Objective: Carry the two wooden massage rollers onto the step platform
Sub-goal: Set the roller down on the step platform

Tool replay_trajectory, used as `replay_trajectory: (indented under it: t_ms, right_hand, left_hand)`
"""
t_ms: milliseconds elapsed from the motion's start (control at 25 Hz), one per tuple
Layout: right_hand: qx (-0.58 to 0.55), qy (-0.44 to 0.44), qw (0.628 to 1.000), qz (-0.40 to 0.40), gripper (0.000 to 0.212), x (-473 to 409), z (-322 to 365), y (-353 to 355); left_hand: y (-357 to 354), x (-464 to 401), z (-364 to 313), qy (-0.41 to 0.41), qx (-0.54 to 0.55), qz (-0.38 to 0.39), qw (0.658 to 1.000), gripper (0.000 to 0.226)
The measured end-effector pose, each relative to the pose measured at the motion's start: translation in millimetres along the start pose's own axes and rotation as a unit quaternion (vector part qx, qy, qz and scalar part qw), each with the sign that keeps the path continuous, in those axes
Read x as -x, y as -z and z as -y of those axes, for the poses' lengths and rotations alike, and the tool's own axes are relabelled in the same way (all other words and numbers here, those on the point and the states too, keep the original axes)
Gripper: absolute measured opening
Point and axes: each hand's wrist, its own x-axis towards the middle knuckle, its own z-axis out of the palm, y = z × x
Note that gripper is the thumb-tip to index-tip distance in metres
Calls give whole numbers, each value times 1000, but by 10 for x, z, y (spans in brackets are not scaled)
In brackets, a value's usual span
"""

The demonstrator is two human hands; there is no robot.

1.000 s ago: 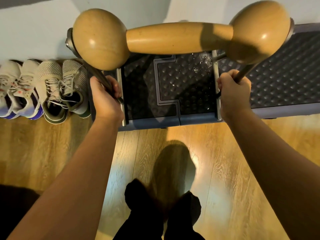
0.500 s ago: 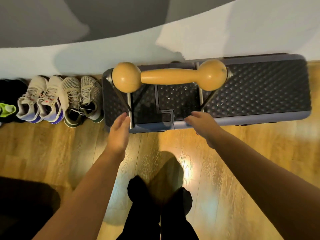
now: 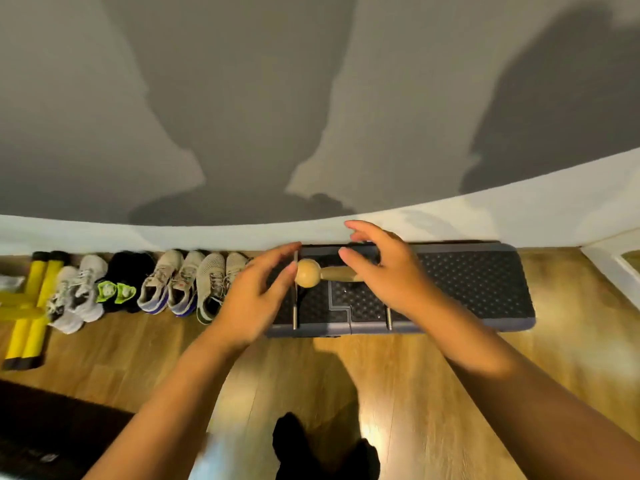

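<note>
- On the step platform [image 3: 478,289], against the wall, one wooden massage roller [image 3: 308,273] lies across the left half, its metal handle rods pointing toward the person.
- The left hand [image 3: 254,299] and right hand [image 3: 388,271] hover above it, fingers loosely spread, holding nothing.
- No second roller is in view.
- Risk, as a judgement: the rounded roller could roll on the studded top and slip off the front edge if a hand brushes it.
</note>
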Motion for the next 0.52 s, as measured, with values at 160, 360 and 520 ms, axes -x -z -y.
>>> replay_trajectory:
  t_ms: [160,360,520]
  right_hand:
    - [29,96,995,-20,44,50,1431,439]
    - [56,220,973,-44,46,230,3060,842]
    - [51,310,947,-60,54,376,4221,1262]
  left_hand:
    - [954,161,-1218,-69,-113,-26,991,45]
    - [2030,418,-2744,-160,-217,-54,962,52]
    - [2751,645,-3739,-212,-227,-148,939,36]
